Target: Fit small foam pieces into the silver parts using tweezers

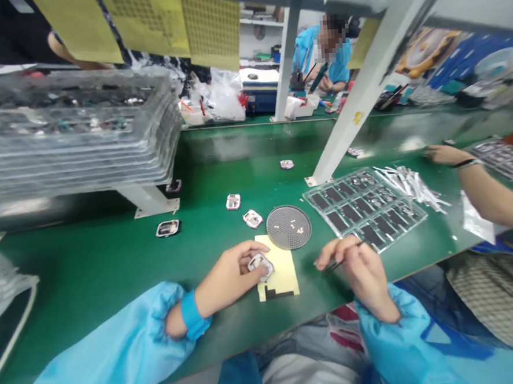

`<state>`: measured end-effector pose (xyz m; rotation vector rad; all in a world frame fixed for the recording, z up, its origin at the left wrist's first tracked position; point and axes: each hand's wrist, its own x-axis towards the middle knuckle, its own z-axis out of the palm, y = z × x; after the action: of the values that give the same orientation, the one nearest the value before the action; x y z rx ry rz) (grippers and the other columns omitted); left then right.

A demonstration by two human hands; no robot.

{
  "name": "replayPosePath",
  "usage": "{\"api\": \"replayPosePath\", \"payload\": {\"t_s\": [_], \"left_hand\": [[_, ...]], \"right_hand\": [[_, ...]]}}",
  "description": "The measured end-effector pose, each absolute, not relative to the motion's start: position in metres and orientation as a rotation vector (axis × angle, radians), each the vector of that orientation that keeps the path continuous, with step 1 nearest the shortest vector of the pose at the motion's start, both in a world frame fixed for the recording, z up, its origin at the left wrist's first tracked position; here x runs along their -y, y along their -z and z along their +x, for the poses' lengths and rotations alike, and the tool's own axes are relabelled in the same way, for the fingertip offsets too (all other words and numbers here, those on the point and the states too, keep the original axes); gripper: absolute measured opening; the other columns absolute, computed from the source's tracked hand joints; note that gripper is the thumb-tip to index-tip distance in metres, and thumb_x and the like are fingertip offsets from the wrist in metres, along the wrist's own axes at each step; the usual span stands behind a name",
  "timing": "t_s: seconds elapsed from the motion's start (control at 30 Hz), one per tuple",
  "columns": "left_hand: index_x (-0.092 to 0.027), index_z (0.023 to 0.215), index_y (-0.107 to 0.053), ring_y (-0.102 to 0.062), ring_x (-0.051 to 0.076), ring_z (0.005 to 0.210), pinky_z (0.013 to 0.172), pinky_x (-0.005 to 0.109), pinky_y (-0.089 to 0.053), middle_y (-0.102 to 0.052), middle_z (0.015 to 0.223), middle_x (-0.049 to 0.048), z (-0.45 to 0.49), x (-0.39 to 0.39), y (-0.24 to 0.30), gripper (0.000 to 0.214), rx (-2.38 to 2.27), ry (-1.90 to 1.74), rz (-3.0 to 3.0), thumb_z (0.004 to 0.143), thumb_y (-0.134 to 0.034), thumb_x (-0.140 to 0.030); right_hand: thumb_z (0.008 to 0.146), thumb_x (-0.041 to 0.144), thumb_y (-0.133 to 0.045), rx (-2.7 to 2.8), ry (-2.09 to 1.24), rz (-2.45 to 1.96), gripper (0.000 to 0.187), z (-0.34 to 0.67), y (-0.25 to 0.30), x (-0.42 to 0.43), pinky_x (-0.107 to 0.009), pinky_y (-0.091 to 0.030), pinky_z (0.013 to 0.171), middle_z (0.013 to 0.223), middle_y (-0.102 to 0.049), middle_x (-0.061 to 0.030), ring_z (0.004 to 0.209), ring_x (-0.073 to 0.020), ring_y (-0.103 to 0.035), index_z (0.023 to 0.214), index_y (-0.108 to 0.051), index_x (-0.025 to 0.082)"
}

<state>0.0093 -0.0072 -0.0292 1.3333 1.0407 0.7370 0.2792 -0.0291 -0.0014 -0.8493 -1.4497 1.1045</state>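
Observation:
Between the thumb and fingers of my left hand (235,270) is a small watch-like case (260,267), its inner parts facing up. It is held over a yellow sheet (285,268) that carries a black strip (280,293) near its lower edge. My right hand (360,264) is closed on a thin dark tool, apparently tweezers (334,267), tip pointing down and left. Beyond the sheet sits a round grey perforated dish (289,227) with several tiny tan pieces. Two similar cases, one (252,218) beside the dish and another (233,202) farther back, lie on the green bench.
A clear tray (366,208) of dark flat parts lies right, near white strips (410,188). Stacked plastic trays (74,133) stand on a shelf at left. A white post (355,93) rises from the bench. A neighbour's arm (478,190) reaches in; another person (324,54) sits opposite.

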Motion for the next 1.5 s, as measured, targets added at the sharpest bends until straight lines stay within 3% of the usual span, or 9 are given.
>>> {"api": "replayPosePath", "payload": {"t_s": [0.13,0.23,0.4,0.53,0.7,0.87,1.13,1.3,1.5], "left_hand": [[-0.013,0.105,-0.065,-0.066,0.015,0.078,0.073,0.026,-0.056,-0.070,0.092,0.0063,0.010,0.006,0.030,0.031,-0.992,-0.739,1.255,0.081,-0.072,-0.032],[-0.012,0.099,-0.066,-0.064,0.014,0.067,0.061,0.022,-0.054,-0.070,0.082,0.0057,0.012,0.004,0.029,0.034,-0.986,-0.722,1.211,0.080,-0.074,-0.038],[-0.009,0.102,-0.068,-0.062,0.013,0.059,0.041,0.017,-0.038,-0.070,0.077,0.0076,0.014,0.001,0.029,0.044,-1.017,-0.706,1.195,0.078,-0.076,-0.046],[-0.008,0.106,-0.068,-0.062,0.013,0.057,0.039,0.016,-0.031,-0.069,0.077,0.0085,0.012,-0.003,0.031,0.051,-1.026,-0.680,1.199,0.078,-0.075,-0.051],[-0.008,0.112,-0.067,-0.059,0.011,0.055,0.041,0.016,-0.031,-0.069,0.077,0.0083,0.010,-0.006,0.028,0.051,-1.018,-0.719,1.139,0.083,-0.070,-0.050],[-0.011,0.112,-0.070,-0.062,0.014,0.062,0.045,0.018,-0.033,-0.069,0.081,0.0088,0.010,-0.006,0.028,0.040,-0.933,-0.810,1.053,0.087,-0.065,-0.041],[-0.011,0.111,-0.072,-0.058,0.011,0.066,0.055,0.020,-0.040,-0.072,0.097,0.0105,0.011,-0.001,0.024,0.033,-0.880,-0.889,1.039,0.084,-0.066,-0.030],[-0.011,0.114,-0.069,-0.064,0.015,0.082,0.056,0.019,-0.038,-0.071,0.106,0.0122,0.013,0.001,0.025,0.037,-0.873,-0.883,1.075,0.079,-0.070,-0.023],[-0.009,0.113,-0.069,-0.067,0.017,0.086,0.056,0.019,-0.042,-0.073,0.105,0.0135,0.017,0.006,0.020,0.038,-0.916,-0.888,1.076,0.078,-0.075,-0.024]], "right_hand": [[0.102,0.046,-0.041,1.514,-0.573,-1.403,0.032,0.341,-0.035,-0.031,-0.029,-0.048,0.060,0.070,-0.063,-0.0022,0.059,-0.0163,-0.059,0.093,-0.058,0.020],[0.096,0.042,-0.049,1.623,-0.009,-2.001,0.034,0.388,-0.047,-0.099,-0.030,-0.048,0.073,0.086,-0.070,-0.0084,0.079,-0.0213,-0.065,0.098,-0.069,0.015],[0.081,0.041,-0.068,1.622,0.021,-2.314,0.031,0.427,-0.026,-0.176,-0.032,-0.049,0.076,0.084,-0.072,-0.0158,0.084,-0.0271,-0.068,0.083,-0.074,0.011],[0.079,0.046,-0.070,1.655,0.075,-2.421,0.034,0.433,-0.012,-0.190,-0.032,-0.050,0.078,0.093,-0.072,-0.0158,0.090,-0.0273,-0.068,0.090,-0.075,0.014],[0.079,0.043,-0.072,1.791,0.068,-2.449,0.032,0.440,-0.015,-0.196,-0.031,-0.050,0.078,0.100,-0.072,-0.0131,0.094,-0.0272,-0.068,0.099,-0.074,0.019],[0.075,0.038,-0.077,1.875,-0.014,-2.497,0.030,0.449,-0.017,-0.205,-0.031,-0.049,0.071,0.089,-0.072,-0.0128,0.083,-0.0260,-0.068,0.094,-0.075,0.015],[0.080,0.038,-0.073,1.893,0.024,-2.465,0.033,0.451,-0.008,-0.203,-0.034,-0.047,0.073,0.098,-0.071,-0.0141,0.089,-0.0281,-0.067,0.105,-0.074,0.017],[0.079,0.034,-0.074,1.905,-0.045,-2.397,0.026,0.455,-0.008,-0.206,-0.033,-0.046,0.072,0.096,-0.072,-0.0114,0.086,-0.0265,-0.067,0.100,-0.073,0.018],[0.077,0.031,-0.077,1.838,0.003,-2.251,0.031,0.453,-0.016,-0.186,-0.034,-0.046,0.074,0.102,-0.071,-0.0121,0.092,-0.0280,-0.065,0.104,-0.066,0.019]]}}
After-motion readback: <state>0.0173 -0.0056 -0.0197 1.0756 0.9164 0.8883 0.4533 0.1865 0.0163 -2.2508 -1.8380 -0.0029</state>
